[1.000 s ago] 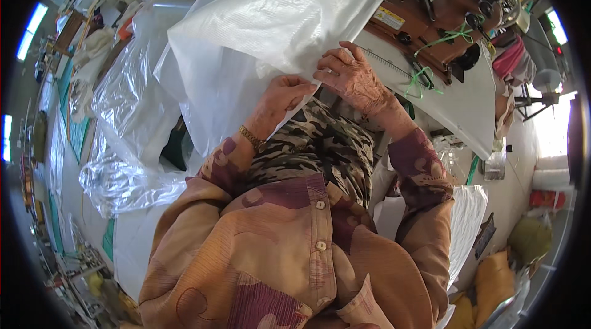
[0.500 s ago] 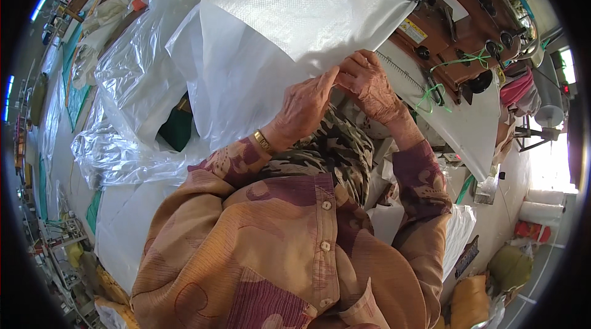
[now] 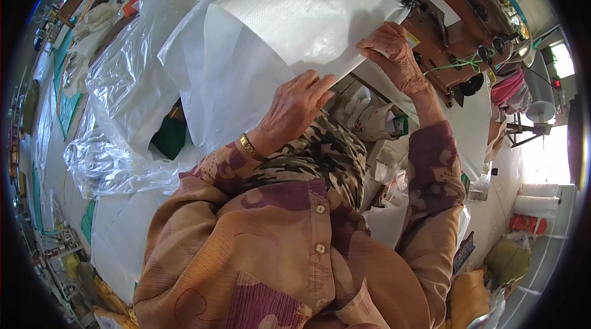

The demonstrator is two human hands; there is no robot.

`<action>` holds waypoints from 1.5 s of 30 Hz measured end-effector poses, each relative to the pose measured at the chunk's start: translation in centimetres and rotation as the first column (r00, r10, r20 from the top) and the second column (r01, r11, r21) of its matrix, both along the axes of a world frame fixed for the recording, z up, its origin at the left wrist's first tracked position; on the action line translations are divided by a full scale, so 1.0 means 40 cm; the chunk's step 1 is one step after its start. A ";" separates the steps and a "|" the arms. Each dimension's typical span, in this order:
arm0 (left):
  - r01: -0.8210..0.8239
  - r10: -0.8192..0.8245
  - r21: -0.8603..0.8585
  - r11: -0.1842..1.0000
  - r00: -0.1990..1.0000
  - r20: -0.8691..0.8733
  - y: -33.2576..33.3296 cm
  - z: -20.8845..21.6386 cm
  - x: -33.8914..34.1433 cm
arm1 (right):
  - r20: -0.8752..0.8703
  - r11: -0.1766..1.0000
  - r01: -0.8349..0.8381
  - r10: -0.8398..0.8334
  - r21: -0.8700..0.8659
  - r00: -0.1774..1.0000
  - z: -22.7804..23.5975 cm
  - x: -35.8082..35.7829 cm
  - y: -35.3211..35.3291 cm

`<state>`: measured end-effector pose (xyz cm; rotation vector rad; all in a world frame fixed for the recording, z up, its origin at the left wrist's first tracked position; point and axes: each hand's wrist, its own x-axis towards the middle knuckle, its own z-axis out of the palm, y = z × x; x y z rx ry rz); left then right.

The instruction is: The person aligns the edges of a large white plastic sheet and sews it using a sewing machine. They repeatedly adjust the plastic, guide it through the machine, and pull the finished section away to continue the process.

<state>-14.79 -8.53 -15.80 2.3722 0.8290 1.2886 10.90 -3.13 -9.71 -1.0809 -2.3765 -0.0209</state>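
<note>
Orange-brown and purple cloth is filling the lower centre of the frame as the person's patterned shirt (image 3: pixel 271 236). White woven plastic is spreading across the upper centre: this big sheet (image 3: pixel 295 18) is catching the light, and its upper right tip is reaching the sewing machine. Clear plastic (image 3: pixel 132 76) is lying in shiny wrinkles at the left of the frame. At the upper right, the brown sewing machine (image 3: pixel 471 30) is standing at an angle, with part of a white tabletop (image 3: pixel 471 132) showing just below it. Camouflage trousers (image 3: pixel 326 150) are showing in the middle, between the forearms. Near the centre, the left hand (image 3: pixel 295 107) is pinching the sheet's lower right edge between thumb and fingers. Farther up and to the right, the right hand (image 3: pixel 397 61) is grasping the same edge, its fingers bending over it. An olive sack (image 3: pixel 510 260) is resting at the lower right, and pink cloth (image 3: pixel 508 85) is hanging at the right. Green string (image 3: pixel 458 65) is trailing across the machine. A gold-coloured watch (image 3: pixel 251 147) is circling the left wrist.
</note>
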 end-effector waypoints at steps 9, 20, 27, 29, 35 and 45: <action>0.191 -0.199 -0.216 0.957 0.980 -0.016 0.016 0.022 0.028 | 0.220 0.927 0.129 -0.216 0.352 0.951 0.017 0.118 0.088; 0.253 -0.265 -0.080 0.964 0.930 -0.254 0.067 -0.056 0.096 | -0.198 0.721 0.459 -0.421 0.519 0.885 -0.126 0.124 0.066; 0.162 -0.166 -0.036 0.986 0.972 -0.169 0.147 -0.055 0.181 | -0.245 0.709 0.518 -0.458 0.479 0.854 -0.127 0.126 0.071; 0.171 -0.171 -0.019 0.985 0.965 -0.196 0.168 -0.021 0.216 | -0.266 0.696 0.544 -0.476 0.469 0.838 -0.128 0.126 0.074; 0.250 -0.222 0.107 0.962 0.949 -0.225 0.270 0.058 0.313 | -0.231 0.677 0.571 -0.530 0.464 0.816 -0.128 0.130 0.078; 0.101 -0.076 0.154 0.983 0.984 -0.159 0.368 0.093 0.442 | -0.326 0.627 0.659 -0.574 0.415 0.751 -0.126 0.126 0.088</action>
